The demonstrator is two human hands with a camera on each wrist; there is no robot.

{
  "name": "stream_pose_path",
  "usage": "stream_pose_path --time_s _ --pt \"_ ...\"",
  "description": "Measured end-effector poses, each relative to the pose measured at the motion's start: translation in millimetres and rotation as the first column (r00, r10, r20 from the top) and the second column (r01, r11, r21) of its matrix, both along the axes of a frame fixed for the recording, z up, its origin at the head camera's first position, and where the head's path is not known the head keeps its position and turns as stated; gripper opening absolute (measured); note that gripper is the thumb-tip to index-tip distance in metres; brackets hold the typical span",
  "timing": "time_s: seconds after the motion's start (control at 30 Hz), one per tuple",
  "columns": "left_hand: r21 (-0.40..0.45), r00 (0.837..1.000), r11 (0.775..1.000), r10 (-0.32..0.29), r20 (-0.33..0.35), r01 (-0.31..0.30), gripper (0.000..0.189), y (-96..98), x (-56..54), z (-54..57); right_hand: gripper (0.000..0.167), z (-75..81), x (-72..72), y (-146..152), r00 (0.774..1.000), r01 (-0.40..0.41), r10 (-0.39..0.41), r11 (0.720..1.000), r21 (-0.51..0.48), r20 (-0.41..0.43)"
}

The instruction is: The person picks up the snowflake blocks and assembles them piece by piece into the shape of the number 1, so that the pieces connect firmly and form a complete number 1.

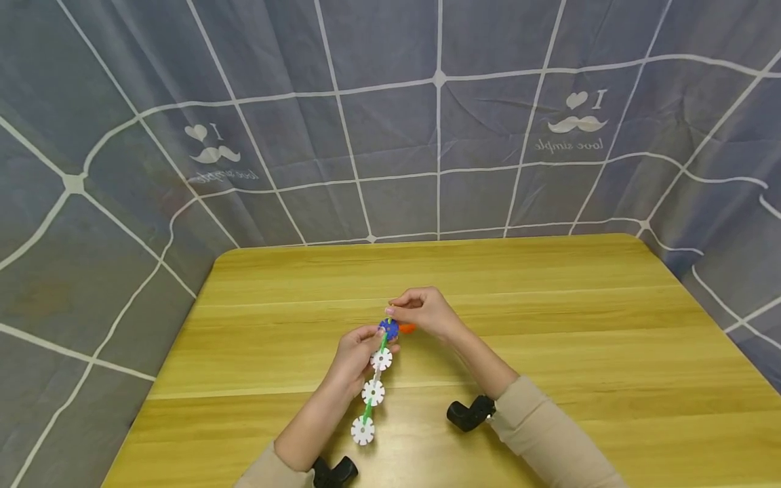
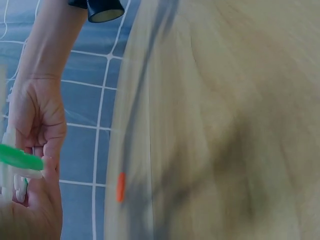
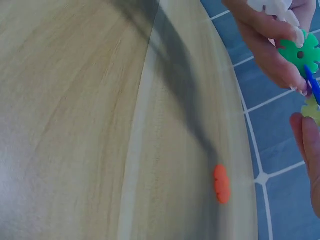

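A chain of notched plastic discs hangs between my hands in the head view. White discs (image 1: pixel 373 392) alternate with edge-on ones, some of them green, up to a blue disc (image 1: pixel 388 329). My left hand (image 1: pixel 352 358) grips the chain near its upper part. In the right wrist view its fingers pinch a green disc (image 3: pixel 293 54), with the blue disc (image 3: pixel 312 84) slotted beside it. My right hand (image 1: pixel 430 313) pinches a yellow disc (image 3: pixel 311 111) at the chain's top end, touching the blue disc. Fingers partly cover the yellow disc.
An orange disc (image 1: pixel 407 328) lies on the wooden table (image 1: pixel 549 325) just beyond my hands. Black wrist-worn devices (image 1: pixel 468 414) sit at both forearms. A grey curtain with white lines (image 1: pixel 396 135) surrounds the table's far and side edges.
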State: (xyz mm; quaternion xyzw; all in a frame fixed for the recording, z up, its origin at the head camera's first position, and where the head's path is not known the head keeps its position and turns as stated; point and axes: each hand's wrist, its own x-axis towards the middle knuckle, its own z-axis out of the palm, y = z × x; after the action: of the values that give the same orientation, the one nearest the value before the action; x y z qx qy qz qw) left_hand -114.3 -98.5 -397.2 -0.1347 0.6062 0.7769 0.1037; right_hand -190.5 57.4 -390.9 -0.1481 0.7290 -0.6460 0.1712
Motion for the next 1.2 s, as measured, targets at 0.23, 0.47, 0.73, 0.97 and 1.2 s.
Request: stream_pose_path --time_s 0.23,0.47,0.73,0.97,1.2 --pt "-0.003 1.000 1.000 -0.025 0.004 0.025 0.026 -0.1 -2.1 0.3 0.018 -5.1 0.5 0.5 0.999 0.042 -0.041 0.999 -0.028 0.026" --pt "0.101 0.999 0.993 -0.052 -0.008 0.052 0.031 0.7 -4.4 1.0 0.022 -6.4 1.0 0.4 0.998 0.061 -0.060 0.997 -0.044 0.019" --pt "0.117 0.999 0.992 -0.039 0.017 0.037 0.035 1.6 -6.3 2.0 0.022 -8.1 3.1 -1.6 0.997 0.058 -0.057 0.998 -0.012 0.060" --pt "0.070 1.000 0.997 -0.022 0.016 0.021 0.036 3.1 -6.4 0.3 0.027 -8.0 4.5 -2.5 0.996 0.065 -0.061 0.996 -0.054 0.070" --pt "0.038 1.000 0.999 -0.023 0.019 0.022 0.037 3.8 -6.6 0.6 0.030 -6.8 5.3 -2.5 0.996 0.053 -0.048 0.996 -0.072 0.077"
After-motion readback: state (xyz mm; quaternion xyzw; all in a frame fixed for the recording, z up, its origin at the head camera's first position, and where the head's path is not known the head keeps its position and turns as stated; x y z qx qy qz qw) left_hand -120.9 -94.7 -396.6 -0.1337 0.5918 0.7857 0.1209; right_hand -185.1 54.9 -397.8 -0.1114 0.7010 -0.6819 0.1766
